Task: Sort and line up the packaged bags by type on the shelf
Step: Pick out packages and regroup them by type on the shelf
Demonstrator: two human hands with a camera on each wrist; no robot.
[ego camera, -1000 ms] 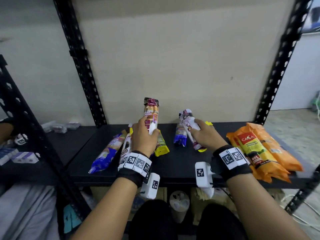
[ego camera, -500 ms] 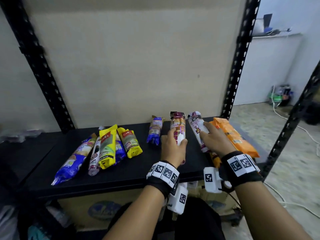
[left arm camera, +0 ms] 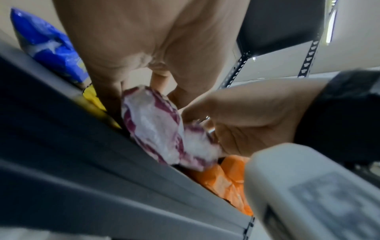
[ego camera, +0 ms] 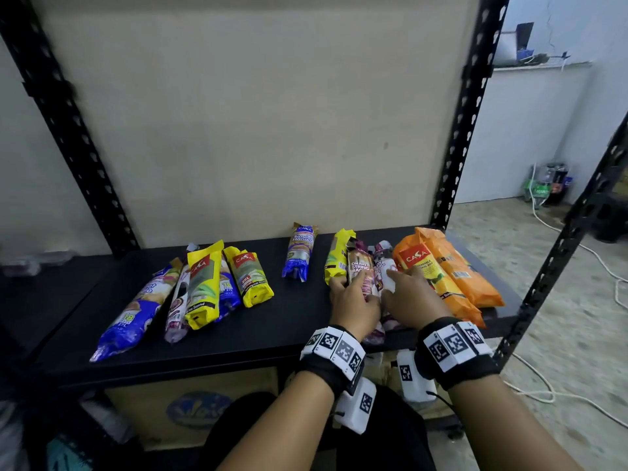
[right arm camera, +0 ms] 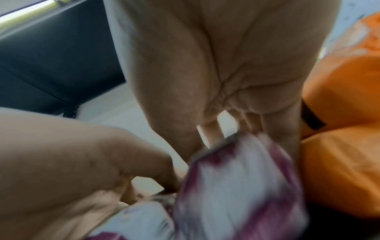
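On the black shelf (ego camera: 278,321) my left hand (ego camera: 353,297) grips a purple-and-white draw-string bag pack (ego camera: 361,266), seen from below as a purple-white end (left arm camera: 156,128). Beside it my right hand (ego camera: 407,294) holds a second purple-white pack (ego camera: 385,263), blurred in the right wrist view (right arm camera: 236,186). Both packs lie side by side, between a yellow pack (ego camera: 336,256) on their left and two orange packs (ego camera: 441,270) on their right. A blue pack (ego camera: 300,251) lies alone further left.
A mixed heap of blue, yellow and purple-white packs (ego camera: 200,283) lies on the shelf's left half. Black perforated uprights (ego camera: 465,113) stand at the back corners, another (ego camera: 577,232) at the front right. Cables (ego camera: 577,399) trail on the floor at right.
Both hands have carried their purple-white packs rightward along the shelf and lowered them next to the orange packs. The head view has swung right.
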